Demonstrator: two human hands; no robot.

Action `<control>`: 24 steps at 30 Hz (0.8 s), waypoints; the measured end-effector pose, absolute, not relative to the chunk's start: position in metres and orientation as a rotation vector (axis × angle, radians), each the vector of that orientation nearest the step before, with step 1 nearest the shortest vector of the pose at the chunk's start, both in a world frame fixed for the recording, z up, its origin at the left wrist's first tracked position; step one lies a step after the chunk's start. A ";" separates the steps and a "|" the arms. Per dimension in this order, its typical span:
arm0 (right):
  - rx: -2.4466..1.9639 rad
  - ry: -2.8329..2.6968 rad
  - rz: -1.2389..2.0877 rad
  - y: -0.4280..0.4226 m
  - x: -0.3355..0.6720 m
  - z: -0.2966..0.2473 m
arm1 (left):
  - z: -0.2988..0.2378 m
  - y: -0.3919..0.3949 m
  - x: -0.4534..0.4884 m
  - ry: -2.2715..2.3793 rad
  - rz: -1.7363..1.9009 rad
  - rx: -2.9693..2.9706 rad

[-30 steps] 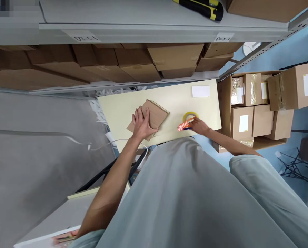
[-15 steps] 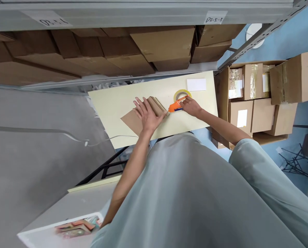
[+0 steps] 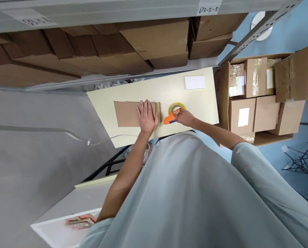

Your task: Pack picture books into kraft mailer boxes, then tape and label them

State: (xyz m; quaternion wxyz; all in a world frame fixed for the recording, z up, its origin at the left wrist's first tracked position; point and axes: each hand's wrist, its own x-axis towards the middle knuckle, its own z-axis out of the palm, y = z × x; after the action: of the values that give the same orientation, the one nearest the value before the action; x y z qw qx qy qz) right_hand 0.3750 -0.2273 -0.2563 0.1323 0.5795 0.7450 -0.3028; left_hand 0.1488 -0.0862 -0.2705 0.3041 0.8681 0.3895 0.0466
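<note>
Resting the left hand (image 3: 147, 120), in the head view, loosely spread on the folded cardboard (image 3: 126, 114) on the desk (image 3: 199, 105); pinching the orange tape dispenser (image 3: 168, 119) in the right hand (image 3: 185, 117), just beside the cardboard

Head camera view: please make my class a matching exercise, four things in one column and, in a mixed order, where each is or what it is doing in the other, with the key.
Things:
1. Left hand
2. Right hand
3. White rectangle
4. "D3-5-5" label

Place or state:
A. Lying near the far right corner of the table
B. Resting on the brown cardboard
C. On the edge of the shelf
D. Holding the orange tape dispenser

Right pairs: 1-B, 2-D, 3-A, 4-C.
</note>
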 end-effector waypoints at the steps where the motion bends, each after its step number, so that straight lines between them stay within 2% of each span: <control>1: 1.697 2.159 -0.926 -0.231 0.372 -0.257 | -0.271 -0.085 0.145 1.011 0.110 2.317; 6: 1.826 2.070 -1.098 -0.271 0.402 -0.253 | -0.275 -0.084 0.141 0.982 0.084 2.340; 11: 1.894 1.891 -1.001 -0.295 0.450 -0.237 | -0.276 -0.084 0.143 0.984 0.077 2.308; 18: 2.035 1.796 -0.848 -0.212 0.426 -0.231 | -0.275 -0.087 0.151 1.051 0.144 2.307; 24: 1.957 1.875 -0.785 -0.157 0.400 -0.235 | -0.275 -0.092 0.164 1.146 0.187 2.265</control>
State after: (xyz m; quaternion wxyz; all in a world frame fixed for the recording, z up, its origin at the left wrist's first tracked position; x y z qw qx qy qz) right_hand 0.4004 -0.1572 -0.2345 0.1592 0.6847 0.6560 -0.2747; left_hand 0.1638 -0.0923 -0.2746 0.2936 0.8506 0.4305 0.0703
